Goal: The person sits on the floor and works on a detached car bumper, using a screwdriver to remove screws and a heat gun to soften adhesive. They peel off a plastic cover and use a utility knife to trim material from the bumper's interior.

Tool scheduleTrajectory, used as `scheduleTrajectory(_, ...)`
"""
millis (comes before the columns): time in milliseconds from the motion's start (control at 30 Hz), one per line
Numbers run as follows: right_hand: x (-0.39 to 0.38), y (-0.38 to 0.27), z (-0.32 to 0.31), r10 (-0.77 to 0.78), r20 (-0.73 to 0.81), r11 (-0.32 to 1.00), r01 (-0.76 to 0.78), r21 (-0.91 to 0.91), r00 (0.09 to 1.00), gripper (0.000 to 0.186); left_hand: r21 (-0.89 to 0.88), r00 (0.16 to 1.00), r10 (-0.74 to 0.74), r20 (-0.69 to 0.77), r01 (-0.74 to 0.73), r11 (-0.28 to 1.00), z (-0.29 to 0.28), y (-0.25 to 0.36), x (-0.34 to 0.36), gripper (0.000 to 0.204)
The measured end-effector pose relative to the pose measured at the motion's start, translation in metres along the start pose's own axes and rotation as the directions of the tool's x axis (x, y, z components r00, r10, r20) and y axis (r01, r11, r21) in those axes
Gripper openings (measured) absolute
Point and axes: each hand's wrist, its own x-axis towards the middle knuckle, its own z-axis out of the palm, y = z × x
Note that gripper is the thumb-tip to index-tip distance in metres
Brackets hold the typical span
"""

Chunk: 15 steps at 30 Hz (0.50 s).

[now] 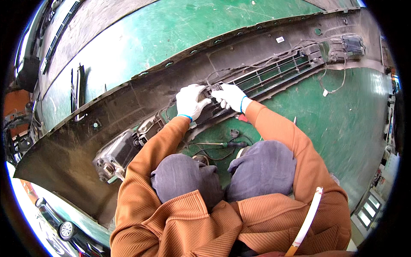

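My white-gloved left hand (191,101) has fingers curled at a dark fitting (212,90) in the middle of a long dark bumper shell (111,115), which lies inner side up. Just right of it, my white-gloved right hand (230,97) is closed at the same fitting; its exact grip is partly hidden. A black slatted grille (278,70) and thin wiring run along the shell to the right. A boxy dark housing (115,152) sits at the left end. Below my hands are a red-handled tool (242,118) and a screwdriver (235,144) among loose cables.
My knees (261,167) are bent under my arms on the green floor (338,124). A cigarette (309,214) juts into the lower right. Dark trim strips (78,90) lie beyond the bumper at upper left. A black car (64,227) shows at the lower left rim.
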Motion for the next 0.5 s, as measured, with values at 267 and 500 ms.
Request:
scheduleTrajectory(267, -0.001, 0.011, 0.003, -0.084, -0.038, 0.996, 0.085, 0.016, 0.996, 0.02, -0.008, 0.999, -0.025, 0.039, 0.025, 1.0, -0.001, 0.001, 0.0, 0.059)
scheduleTrajectory(500, 0.019, 0.005, -0.005, 0.061, 0.265, 0.966, -0.124, 0.229, 0.962, 0.014, 0.0, 0.999, -0.017, 0.042, 0.017, 1.0, 0.0, 0.0, 0.0, 0.057)
